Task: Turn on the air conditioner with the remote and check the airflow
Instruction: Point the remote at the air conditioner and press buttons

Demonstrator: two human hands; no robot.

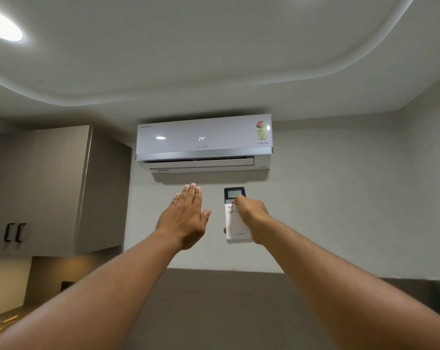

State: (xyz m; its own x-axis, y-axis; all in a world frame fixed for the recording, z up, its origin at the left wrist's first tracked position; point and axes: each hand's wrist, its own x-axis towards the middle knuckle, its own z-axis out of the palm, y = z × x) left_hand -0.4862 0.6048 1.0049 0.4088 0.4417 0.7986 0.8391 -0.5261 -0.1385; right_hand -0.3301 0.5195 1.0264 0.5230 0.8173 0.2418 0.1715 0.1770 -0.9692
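Observation:
A white wall-mounted air conditioner (203, 141) hangs high on the wall, its front display lit with "24°" and its lower louvre (198, 163) slightly open. My right hand (251, 218) holds a white remote (232, 223) upright below the unit, thumb resting on the buttons under its small screen. My left hand (186, 215) is raised flat, palm forward and fingers together, just beneath the louvre and left of the remote. It holds nothing.
A grey wall cabinet (50, 188) with two black handles hangs at the left. A round ceiling light (2, 25) glows at top left. A dark panel (226, 299) runs below the white wall.

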